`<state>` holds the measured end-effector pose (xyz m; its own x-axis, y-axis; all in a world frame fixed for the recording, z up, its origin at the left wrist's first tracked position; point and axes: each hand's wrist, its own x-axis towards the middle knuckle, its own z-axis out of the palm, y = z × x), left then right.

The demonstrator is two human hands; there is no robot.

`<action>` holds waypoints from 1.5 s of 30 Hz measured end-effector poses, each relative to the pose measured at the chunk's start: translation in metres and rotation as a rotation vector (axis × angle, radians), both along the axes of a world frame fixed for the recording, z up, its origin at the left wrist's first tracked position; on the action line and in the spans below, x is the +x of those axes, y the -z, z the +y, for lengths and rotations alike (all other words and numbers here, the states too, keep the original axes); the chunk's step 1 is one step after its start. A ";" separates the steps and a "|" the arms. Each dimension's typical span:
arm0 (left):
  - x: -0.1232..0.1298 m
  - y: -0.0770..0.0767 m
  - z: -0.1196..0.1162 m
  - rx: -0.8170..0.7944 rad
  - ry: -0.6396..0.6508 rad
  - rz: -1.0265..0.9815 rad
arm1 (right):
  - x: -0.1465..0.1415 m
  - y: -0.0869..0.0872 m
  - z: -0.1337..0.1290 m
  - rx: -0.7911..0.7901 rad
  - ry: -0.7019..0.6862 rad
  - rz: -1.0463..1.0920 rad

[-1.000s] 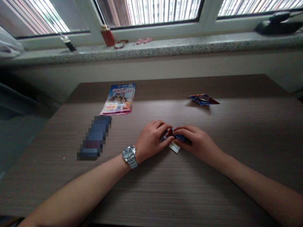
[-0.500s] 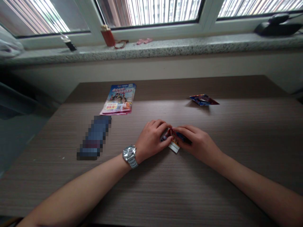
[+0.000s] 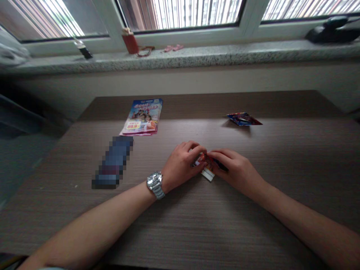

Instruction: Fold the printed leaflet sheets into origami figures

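Both hands meet over a small folded paper (image 3: 208, 174) with red, dark and white printed parts, near the middle of the brown table. My left hand (image 3: 184, 162), with a silver watch on its wrist, has fingers and thumb closed on the paper's left side. My right hand (image 3: 237, 168) pinches its right side. The fingers cover much of the paper, so its full shape is hidden. Beyond my right hand lies a folded blue and red paper piece (image 3: 244, 119) with pointed ends.
A stack of printed flyers (image 3: 143, 117) lies at the back left of the table (image 3: 180, 225). Nearer is a blurred-out dark flat object (image 3: 113, 161). The stone windowsill (image 3: 197, 58) holds a red container (image 3: 130, 42), pink items (image 3: 173, 48) and a black object (image 3: 333, 30).
The view has shifted slightly. Both hands stay around the paper, with small finger movements; a little more of its red print shows between them.
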<state>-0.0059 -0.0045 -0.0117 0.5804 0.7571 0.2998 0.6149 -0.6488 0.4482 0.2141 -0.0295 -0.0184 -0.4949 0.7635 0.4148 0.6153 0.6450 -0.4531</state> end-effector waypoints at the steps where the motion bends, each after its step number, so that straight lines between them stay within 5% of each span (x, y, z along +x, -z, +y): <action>1: 0.000 0.000 0.000 -0.004 0.000 0.000 | 0.000 0.000 0.000 0.008 -0.007 -0.010; 45: -0.001 -0.001 0.002 -0.054 0.049 -0.044 | 0.002 -0.003 -0.001 -0.048 -0.041 -0.025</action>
<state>-0.0068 -0.0026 -0.0106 0.6041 0.7440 0.2855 0.5621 -0.6518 0.5091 0.2163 -0.0306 -0.0157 -0.5362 0.7611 0.3649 0.6005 0.6478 -0.4688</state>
